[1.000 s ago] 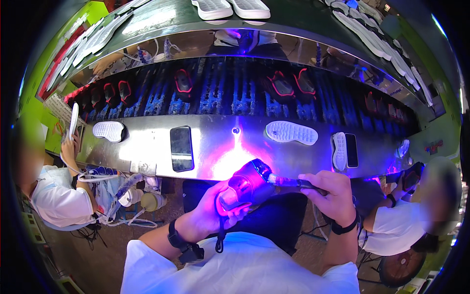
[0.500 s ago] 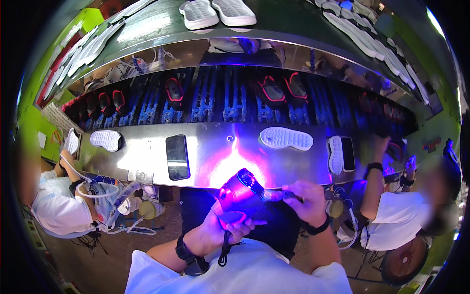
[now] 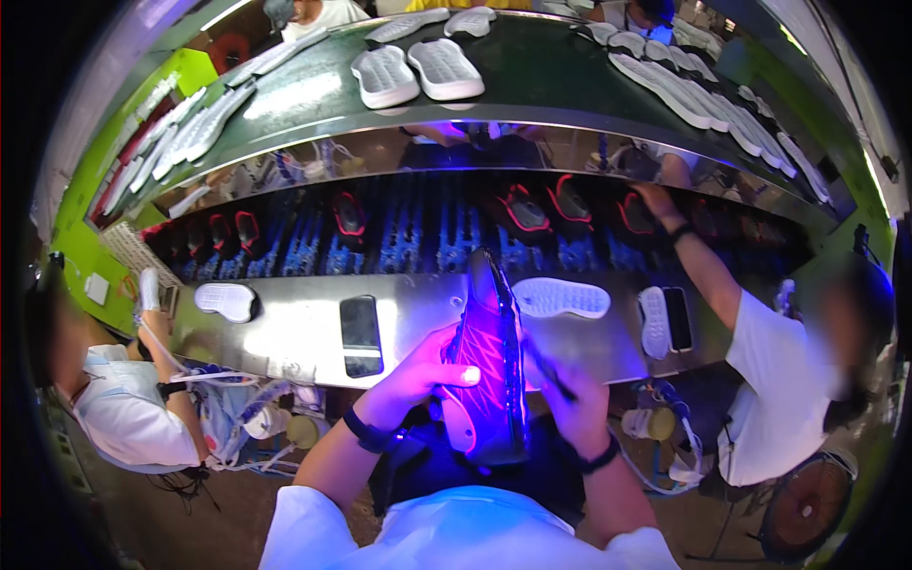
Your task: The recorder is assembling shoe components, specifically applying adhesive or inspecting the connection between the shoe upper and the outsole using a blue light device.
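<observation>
My left hand (image 3: 418, 375) grips a dark shoe (image 3: 486, 366) from its left side, held lengthwise with the toe pointing away over the metal bench (image 3: 285, 332). Violet light glows on the shoe and on my fingers. My right hand (image 3: 570, 399) is at the shoe's right side, closed on a thin dark brush (image 3: 548, 366) whose tip touches the shoe's edge. A white sole (image 3: 560, 296) lies on the bench just beyond the shoe.
A black phone (image 3: 360, 334) lies on the bench left of the shoe; another white sole (image 3: 226, 300) lies farther left. A person on the right (image 3: 769, 380) reaches to the conveyor of dark shoes (image 3: 532, 214). Another person sits at the left (image 3: 123, 408). Upper shelf holds white soles (image 3: 413, 71).
The shoe was turned from lying across my hands to pointing away lengthwise and raised closer. My right hand with the brush slid down to the shoe's right side. The person on the right reached up.
</observation>
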Demonstrator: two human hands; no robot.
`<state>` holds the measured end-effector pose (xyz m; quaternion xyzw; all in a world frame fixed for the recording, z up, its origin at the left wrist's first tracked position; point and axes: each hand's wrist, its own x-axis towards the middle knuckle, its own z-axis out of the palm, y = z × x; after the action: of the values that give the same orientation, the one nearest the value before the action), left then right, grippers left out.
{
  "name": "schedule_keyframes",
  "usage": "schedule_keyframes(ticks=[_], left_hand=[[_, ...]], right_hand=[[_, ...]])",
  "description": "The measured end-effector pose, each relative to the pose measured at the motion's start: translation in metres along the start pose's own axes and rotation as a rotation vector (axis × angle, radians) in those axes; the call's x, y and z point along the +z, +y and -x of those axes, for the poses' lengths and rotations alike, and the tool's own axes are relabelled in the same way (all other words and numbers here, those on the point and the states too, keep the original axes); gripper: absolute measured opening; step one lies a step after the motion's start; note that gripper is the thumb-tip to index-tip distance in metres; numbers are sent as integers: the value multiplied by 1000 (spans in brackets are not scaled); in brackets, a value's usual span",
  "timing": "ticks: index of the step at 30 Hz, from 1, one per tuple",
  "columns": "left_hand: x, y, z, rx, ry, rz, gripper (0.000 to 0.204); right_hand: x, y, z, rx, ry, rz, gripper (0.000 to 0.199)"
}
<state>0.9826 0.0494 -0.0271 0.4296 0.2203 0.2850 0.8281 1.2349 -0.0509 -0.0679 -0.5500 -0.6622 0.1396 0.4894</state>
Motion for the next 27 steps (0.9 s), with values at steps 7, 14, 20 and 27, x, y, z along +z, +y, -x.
schedule_keyframes(ticks=[7,14,20,27], left_hand=[[-51,28,-5,-70,245,-340,88],[-109,87,-83,-346,546,-732,47],[-218,124,-185,-641,734,-1100,51],[-281,125,-240,-507,710,-1350,51]], right_hand=[[-14,41,40,104,-277,-111,36],[-27,117,17,850,5,-722,42],[-9,132,15,819,30,-675,41],[-1,159,33,773,64,-586,42]])
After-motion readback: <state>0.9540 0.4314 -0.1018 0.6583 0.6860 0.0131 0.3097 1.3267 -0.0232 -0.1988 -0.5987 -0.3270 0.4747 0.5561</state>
